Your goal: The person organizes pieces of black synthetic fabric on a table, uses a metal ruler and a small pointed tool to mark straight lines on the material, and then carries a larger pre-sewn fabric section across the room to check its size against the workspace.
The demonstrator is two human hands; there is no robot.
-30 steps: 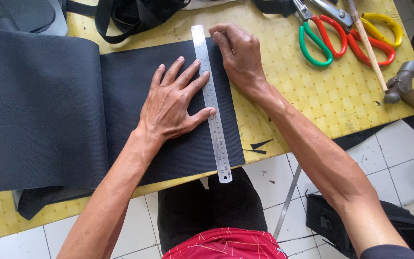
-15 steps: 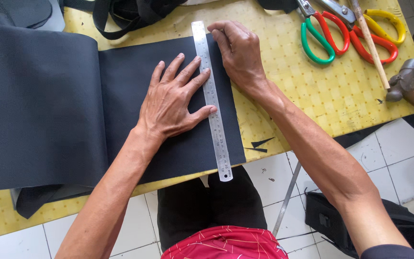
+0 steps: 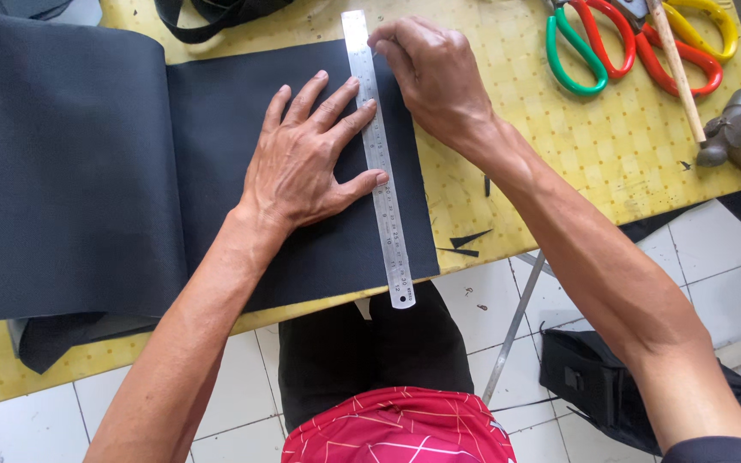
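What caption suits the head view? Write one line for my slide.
Left hand pins a steel ruler on black sheet material; right hand works at its top end.

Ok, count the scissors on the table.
3, all at the table's far right corner: green-handled, red-handled, yellow-handled. Their blades run off the top edge, so more may lie out of view.

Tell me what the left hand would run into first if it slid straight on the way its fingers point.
The left hand, flat on the black sheet, points up and to the right. Its fingers already touch the steel ruler, so that comes first; just beyond it, probably, the right hand at the ruler's top.
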